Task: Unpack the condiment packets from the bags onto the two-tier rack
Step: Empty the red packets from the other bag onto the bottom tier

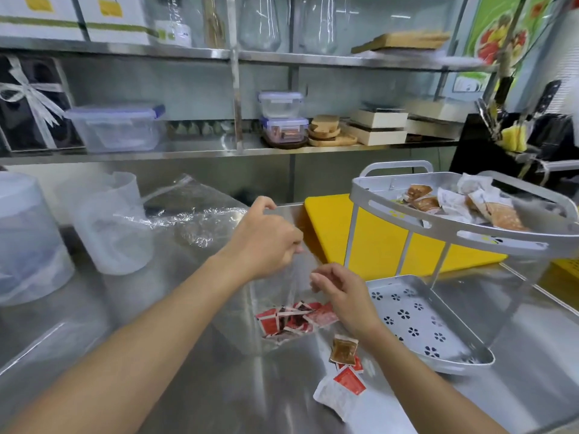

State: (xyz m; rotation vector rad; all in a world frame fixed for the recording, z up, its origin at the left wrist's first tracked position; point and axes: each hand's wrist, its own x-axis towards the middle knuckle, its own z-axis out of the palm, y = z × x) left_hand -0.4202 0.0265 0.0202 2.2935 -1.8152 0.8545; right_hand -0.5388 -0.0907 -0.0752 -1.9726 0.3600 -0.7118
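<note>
Clear bag point(273, 297) pinched by left hand point(266, 236), right hand point(343, 291).

Legible text: none.
Yellow labels on the white boxes point(40, 14), the fruit poster point(501, 36) and the red packets' point(291, 317) print are all too blurred to read.

Rack's upper tier point(441, 227) is cut off by the right edge, and the translucent tub point(25, 239) at the counter's left edge by the left. The right hand point(344, 296) hides part of the red packets point(282, 321) inside the clear bag point(275, 296); whether it pinches the film is unclear. Packet print is illegible.
</note>
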